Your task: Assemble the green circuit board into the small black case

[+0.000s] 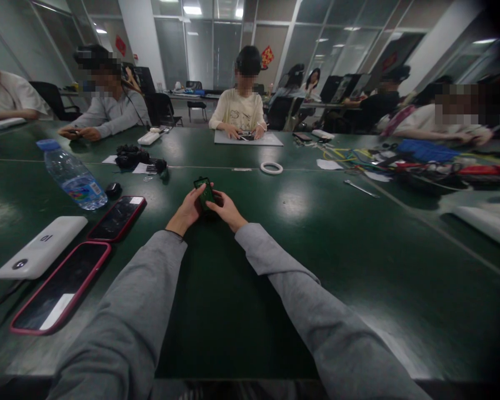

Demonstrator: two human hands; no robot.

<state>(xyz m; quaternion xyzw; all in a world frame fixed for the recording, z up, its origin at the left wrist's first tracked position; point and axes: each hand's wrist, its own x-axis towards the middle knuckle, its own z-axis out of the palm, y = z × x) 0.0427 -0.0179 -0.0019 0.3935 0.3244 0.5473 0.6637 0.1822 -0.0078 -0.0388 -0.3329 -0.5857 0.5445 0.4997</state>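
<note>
Both hands hold a small green-and-black rectangular device just above the green table. My left hand grips it along the left side, its thumb lying on the upper face. On the other side, my right hand closes around the lower right edge with the thumb pressed near the bottom. Its face looks like a circuit board or a small screen; I cannot tell which. The fingers hide its underside and lower part.
Left of my arms lie two red-cased phones, a white power bank and a water bottle. Ahead are a white ring and black cables. Tangled wires and tweezers lie right. People sit around the table.
</note>
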